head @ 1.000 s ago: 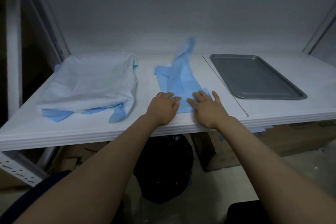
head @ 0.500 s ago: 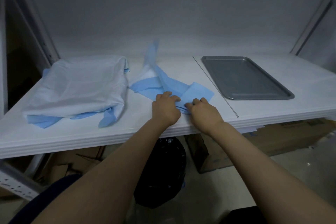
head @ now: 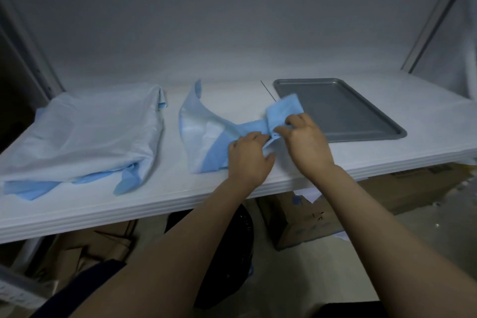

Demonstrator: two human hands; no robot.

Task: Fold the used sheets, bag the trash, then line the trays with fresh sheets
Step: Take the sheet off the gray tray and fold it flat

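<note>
Observed change: a second ago both hands lay flat on the near end of the blue sheet point(head: 206, 134), which ran as a narrow strip away from the counter point(head: 154, 199) edge. It now lies crosswise, just left of the metal tray point(head: 343, 111), with one end raised over the tray's near-left corner. The left hand point(head: 247, 157) grips the bunched middle with curled fingers. The right hand point(head: 307, 142) pinches the raised end between thumb and fingers. Judgement: a fold of this used sheet is in progress, bagging and lining are not yet begun, and the tray is unlined. Count: one tray; one sheet in hand; one pile of sheets point(head: 90, 131) well left of the tray, number within not determinable; one black trash bag point(head: 232, 248) and at least two cardboard boxes point(head: 304, 224) below.
</note>
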